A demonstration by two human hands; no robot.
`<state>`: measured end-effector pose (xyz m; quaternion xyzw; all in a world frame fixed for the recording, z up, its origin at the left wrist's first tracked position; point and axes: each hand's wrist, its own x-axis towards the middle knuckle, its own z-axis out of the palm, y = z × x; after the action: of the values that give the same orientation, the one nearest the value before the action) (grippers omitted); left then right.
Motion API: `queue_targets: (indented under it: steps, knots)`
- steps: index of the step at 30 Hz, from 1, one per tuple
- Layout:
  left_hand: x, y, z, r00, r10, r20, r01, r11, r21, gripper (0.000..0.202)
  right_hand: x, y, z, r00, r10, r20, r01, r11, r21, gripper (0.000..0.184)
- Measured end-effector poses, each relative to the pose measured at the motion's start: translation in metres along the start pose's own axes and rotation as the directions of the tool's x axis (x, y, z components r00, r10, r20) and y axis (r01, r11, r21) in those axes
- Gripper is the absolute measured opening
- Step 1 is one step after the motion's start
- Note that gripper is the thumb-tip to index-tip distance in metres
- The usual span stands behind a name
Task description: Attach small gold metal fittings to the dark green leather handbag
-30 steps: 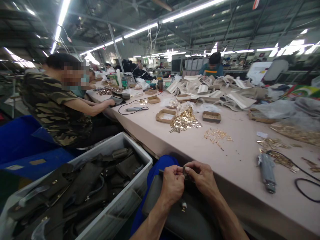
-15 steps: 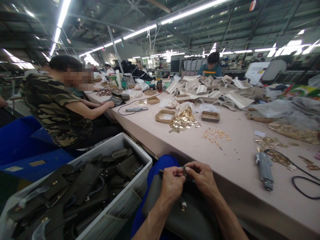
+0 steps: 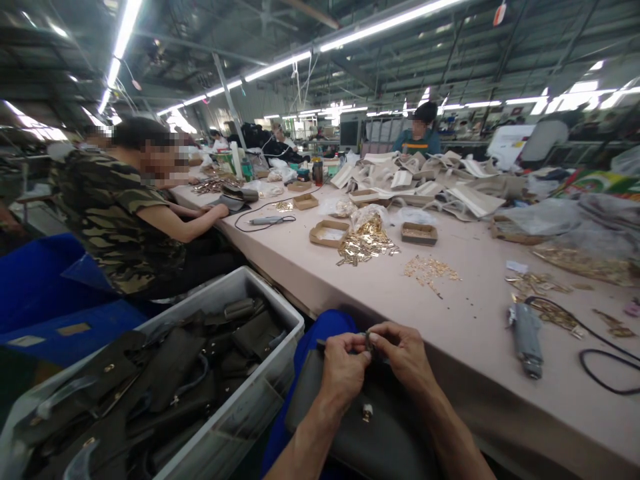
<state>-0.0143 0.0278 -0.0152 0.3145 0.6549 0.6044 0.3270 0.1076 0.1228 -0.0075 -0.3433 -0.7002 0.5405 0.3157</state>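
— What do we see at far left?
— A grey bin (image 3: 280, 303) full of dark bags. Next our left hand (image 3: 345, 373) and right hand (image 3: 407, 357), fingertips pinched on a small metal fitting (image 3: 369, 341), above the dark bag (image 3: 345, 427) on our lap.
— Further right?
— A power tool (image 3: 524, 337) lying on the table (image 3: 450, 320).

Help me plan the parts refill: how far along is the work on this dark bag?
Done: a gold clasp already sits on the front of the dark bag. In hand: the left hand and right hand pinch a small metal fitting at its top edge. Left: whether it is fastened is hidden; the electric driver lies untouched on the table.
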Motion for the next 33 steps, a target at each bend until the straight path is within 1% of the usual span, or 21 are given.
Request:
queue_targets:
  steps: [2, 4, 6, 9, 11, 13, 17, 19, 22, 25, 27, 29, 31, 33]
  knots:
    - [0.001, 0.000, -0.001, 1.000, 0.012, -0.018, -0.012, 1.000, 0.013, 0.019, 0.000, 0.000, 0.000, 1.000, -0.018, 0.007, 0.018, 1.000, -0.009, 0.025]
    - [0.001, 0.000, -0.001, 1.000, 0.014, -0.022, -0.013, 1.000, 0.014, 0.020, -0.001, 0.000, 0.000, 0.999, -0.035, 0.006, 0.035, 0.999, -0.022, 0.025]
    - [0.000, 0.000, 0.000, 1.000, 0.006, 0.002, -0.006, 1.000, 0.001, 0.019, -0.001, 0.001, 0.001, 1.000, -0.026, 0.005, 0.026, 0.999, -0.021, 0.025]
    - [-0.002, 0.001, 0.002, 0.998, -0.039, 0.041, 0.041, 0.998, -0.053, 0.024, -0.001, 0.002, 0.001, 1.000, 0.001, 0.008, -0.001, 1.000, -0.017, 0.025]
    - [-0.003, 0.001, 0.003, 0.997, -0.074, 0.028, 0.076, 0.996, -0.057, 0.025, -0.001, 0.002, 0.002, 1.000, -0.001, 0.000, 0.001, 1.000, -0.027, 0.025]
    - [-0.002, 0.001, 0.004, 0.997, -0.082, -0.006, 0.081, 0.996, -0.021, 0.022, -0.001, 0.001, 0.002, 1.000, -0.004, -0.009, 0.003, 1.000, -0.031, 0.026]
    - [-0.002, 0.002, 0.004, 0.997, -0.049, -0.064, 0.052, 0.997, 0.051, 0.006, -0.002, -0.001, 0.004, 1.000, -0.007, 0.012, 0.007, 1.000, -0.014, 0.026]
    - [-0.005, 0.006, 0.002, 0.996, -0.040, -0.083, 0.046, 0.996, 0.080, 0.008, -0.004, -0.001, 0.007, 1.000, 0.003, 0.025, -0.003, 1.000, 0.004, 0.026]
    - [-0.016, 0.014, -0.004, 0.994, -0.041, -0.098, 0.055, 0.988, 0.147, 0.012, -0.008, 0.002, 0.013, 0.996, 0.057, 0.065, -0.063, 0.994, 0.095, 0.029]
    - [-0.027, 0.018, -0.010, 0.994, -0.065, -0.085, 0.079, 0.980, 0.182, 0.010, -0.014, 0.004, 0.020, 0.991, 0.083, 0.110, -0.102, 0.979, 0.179, 0.034]
    - [-0.030, 0.015, -0.014, 0.994, -0.081, -0.074, 0.095, 0.976, 0.196, 0.019, -0.016, 0.001, 0.022, 0.988, 0.059, 0.142, -0.080, 0.985, 0.151, 0.033]
    - [-0.029, 0.008, -0.015, 0.997, -0.051, -0.065, 0.065, 0.970, 0.233, 0.024, -0.016, -0.004, 0.024, 0.983, 0.019, 0.183, -0.030, 0.998, 0.060, 0.030]
    - [-0.027, 0.001, -0.013, 0.998, 0.040, -0.048, -0.025, 0.959, 0.283, 0.023, -0.013, -0.011, 0.025, 0.981, -0.022, 0.194, 0.027, 0.999, -0.021, 0.028]
    - [-0.024, -0.005, -0.009, 0.986, 0.159, -0.043, -0.133, 0.924, 0.358, 0.025, -0.009, -0.016, 0.025, 0.986, -0.074, 0.152, 0.081, 0.996, -0.038, 0.030]
